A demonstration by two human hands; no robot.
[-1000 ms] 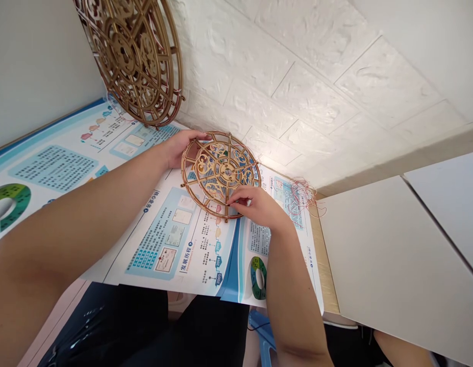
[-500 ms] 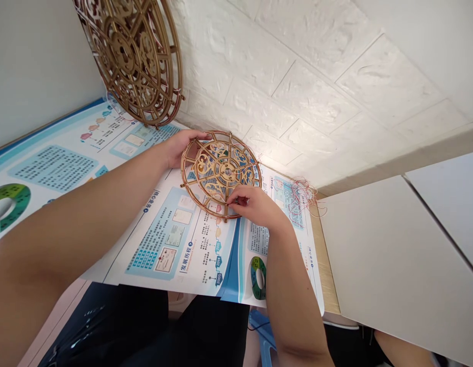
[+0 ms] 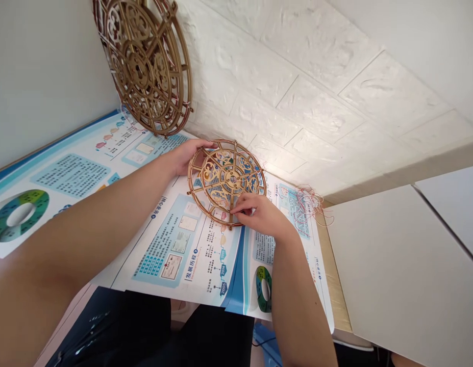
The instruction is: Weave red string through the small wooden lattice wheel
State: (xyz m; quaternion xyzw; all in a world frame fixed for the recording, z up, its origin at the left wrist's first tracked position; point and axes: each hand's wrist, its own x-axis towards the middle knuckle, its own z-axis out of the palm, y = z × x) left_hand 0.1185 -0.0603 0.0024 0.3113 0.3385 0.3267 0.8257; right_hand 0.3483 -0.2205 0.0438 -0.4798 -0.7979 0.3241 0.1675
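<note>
A round gold openwork disc (image 3: 233,178) with spokes and scroll patterns is tilted over the printed sheets in front of me. My left hand (image 3: 190,155) grips its upper left rim, the fingers partly hidden behind it. My right hand (image 3: 255,211) is at the lower edge, thumb and forefinger pinched together beside a spoke. A thin pale wire (image 3: 220,206) runs across the disc to these fingertips; the pinch itself is too small to see clearly. More thin wire follows the rim.
Several larger gold openwork discs (image 3: 144,71) lean together against the white brick-pattern wall (image 3: 297,92) at the back left. A tangle of thin red and white wire (image 3: 310,204) lies at the right. Printed sheets (image 3: 175,285) cover the table; a white panel (image 3: 397,255) stands at the right.
The whole view has shifted slightly, so everything sits a little lower and farther right. Both hands keep their places on the disc; the right fingers have moved only slightly.
</note>
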